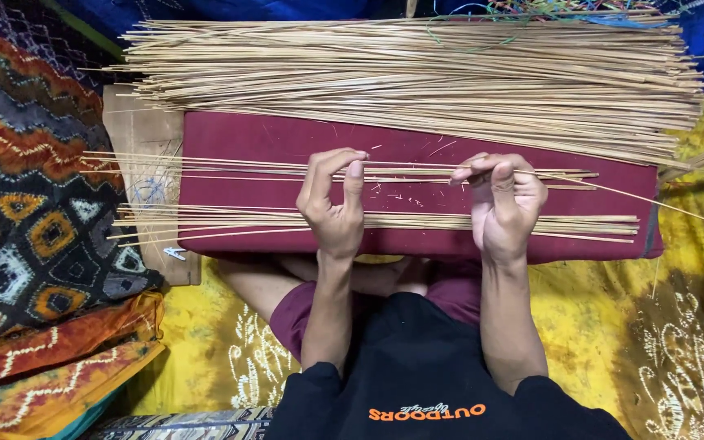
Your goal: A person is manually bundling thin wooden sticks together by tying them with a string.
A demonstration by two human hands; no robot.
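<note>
A: While both hands sit over the dark red padded rectangular board [417, 138], note grip state first.

B: Left hand [334, 204]: fingers curled, thumb and forefinger pinched on the thin pale bamboo sticks [230, 167] of the upper small row. Right hand [505, 200]: fingers bent inward, fingertips closed on the same row near its right part.

A: Location of that row?

B: Lying lengthwise across the board's middle, left ends overhanging onto the bare wooden plank [144, 138]. One stick runs off to the right past the board edge.

A: Other stock?

B: Second flat row of pale sticks [580, 224] along the board's near edge, passing under both hands. Large heap of long pale sticks [417, 77] along the far edge, well apart from the hands.

A: Surroundings?

B: Yellow patterned cloth [613, 326] underneath; orange and black patterned fabric [34, 236] at left.
</note>
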